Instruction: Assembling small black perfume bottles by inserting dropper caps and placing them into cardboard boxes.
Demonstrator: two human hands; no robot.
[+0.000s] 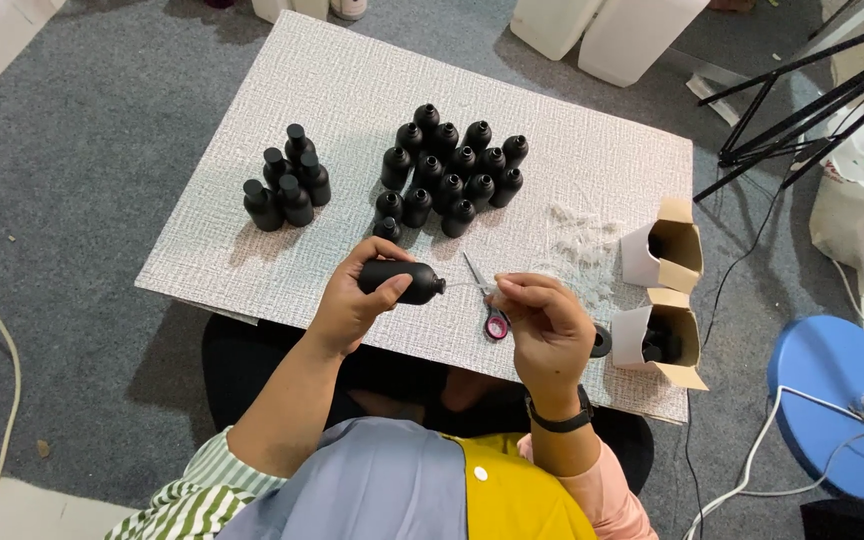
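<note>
My left hand (357, 300) grips a black plastic bottle (402, 281) lying sideways, its open neck pointing right. My right hand (542, 320) is pinched just right of the neck, holding a small clear piece at the fingertips; a thin clear strand runs from it to the bottle's mouth. Small scissors with pink handles (490, 308) lie on the board between my hands. A cluster of several open black bottles (452, 170) stands beyond my hands. A smaller group of capped black bottles (287, 185) stands to the left.
The white textured board (352, 90) rests over my lap on grey carpet. A heap of small clear pieces (582, 250) lies right of centre. Two open white cartons (664, 290) sit at the right edge. A blue stool (832, 400), cables and black tripod legs (802, 110) stand to the right.
</note>
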